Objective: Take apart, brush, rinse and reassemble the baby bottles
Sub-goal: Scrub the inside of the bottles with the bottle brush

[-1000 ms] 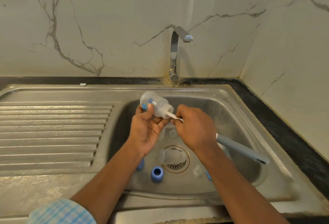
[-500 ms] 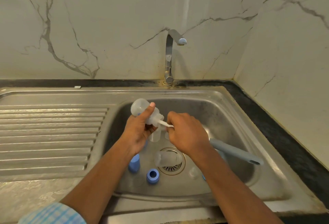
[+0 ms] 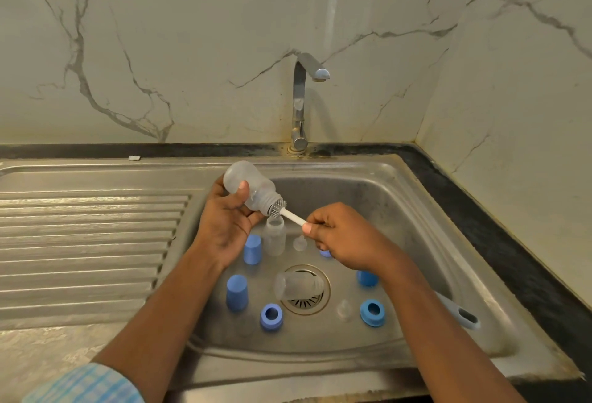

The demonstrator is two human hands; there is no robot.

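The left hand (image 3: 224, 226) grips a clear bottle (image 3: 250, 187) tilted above the sink (image 3: 416, 210). The right hand (image 3: 339, 239) pinches the white stem of a brush (image 3: 286, 213) whose bristles sit at the bottle's mouth, and that forearm hides most of a grey handle (image 3: 461, 316). Any print on the bottle is too faint to read; below lie a second bottle (image 3: 299, 285) over the drain, blue caps (image 3: 237, 293) and blue rings (image 3: 271, 316).

steel sink (image 3: 416, 197); blue caps (image 3: 237, 293), blue rings (image 3: 271, 316), clear bottle (image 3: 299, 285) inside
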